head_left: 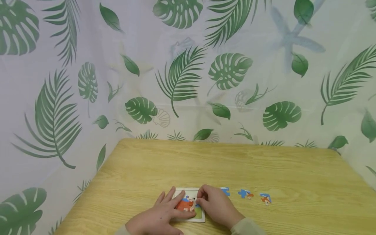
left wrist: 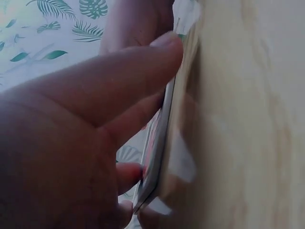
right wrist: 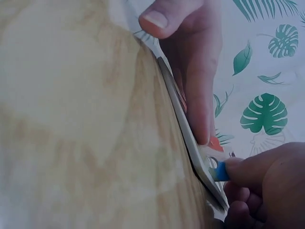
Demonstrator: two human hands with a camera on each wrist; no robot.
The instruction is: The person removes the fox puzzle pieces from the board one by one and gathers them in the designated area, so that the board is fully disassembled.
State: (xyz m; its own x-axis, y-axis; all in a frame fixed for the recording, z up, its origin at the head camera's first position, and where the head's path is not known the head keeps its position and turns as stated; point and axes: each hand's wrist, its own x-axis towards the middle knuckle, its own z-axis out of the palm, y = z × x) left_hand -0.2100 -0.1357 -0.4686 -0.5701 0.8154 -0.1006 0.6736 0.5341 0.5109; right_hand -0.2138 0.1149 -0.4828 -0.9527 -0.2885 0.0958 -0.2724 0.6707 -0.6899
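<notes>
left grip (head_left: 164,210) spread over the puzzle tray (head_left: 203,216) — likely steadying it — right grip (head_left: 218,204) pinching a blue piece (right wrist: 221,171); 3 loose pieces (head_left: 243,193) lie nearby.

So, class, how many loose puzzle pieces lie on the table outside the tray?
3: the left piece beside the right hand, the middle piece, and the right piece at the row's end. Others may be hidden behind that hand.

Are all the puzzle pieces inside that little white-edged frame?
No, three loose pieces lie on the wooden table to the right of the white-edged frame.
</notes>
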